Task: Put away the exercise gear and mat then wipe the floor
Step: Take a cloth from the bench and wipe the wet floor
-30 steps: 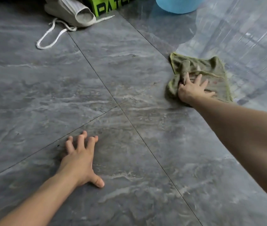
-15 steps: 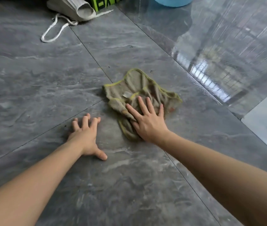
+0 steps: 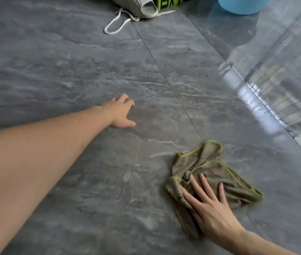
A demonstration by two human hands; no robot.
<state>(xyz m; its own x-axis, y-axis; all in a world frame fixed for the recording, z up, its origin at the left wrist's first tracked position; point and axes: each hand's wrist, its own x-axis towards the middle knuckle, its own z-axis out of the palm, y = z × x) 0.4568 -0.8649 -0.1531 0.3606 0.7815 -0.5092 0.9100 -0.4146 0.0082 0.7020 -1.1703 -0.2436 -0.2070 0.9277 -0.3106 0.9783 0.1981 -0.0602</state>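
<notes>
While the right hand (image 3: pixel 214 210) lies flat in the lower right of the frame, its fingers (image 3: pixel 204 184) spread wide and pressed palm-down on the crumpled green cloth (image 3: pixel 212 173), nothing is pinched or clutched in that grip: it is open, simply bearing on the fabric. The cloth sits bunched on the grey marbled floor (image 3: pixel 72 70), its yellow-green hem curling up at the upper edge, just right of a tile seam. Toward the middle of the frame the left hand (image 3: pixel 120 113) is planted on the floor, fingers splayed and thumb out, its grip likewise open and empty, well apart from the cloth. At the top edge a pale rolled bag (image 3: pixel 138 6) (its white drawstring (image 3: pixel 116 24) trailing over the tiles) leans beside a green box (image 3: pixel 171 3) with dark lettering, and a blue tub (image 3: pixel 243 5) stands at the upper right. Bright reflections gleam on the floor along the right side.
</notes>
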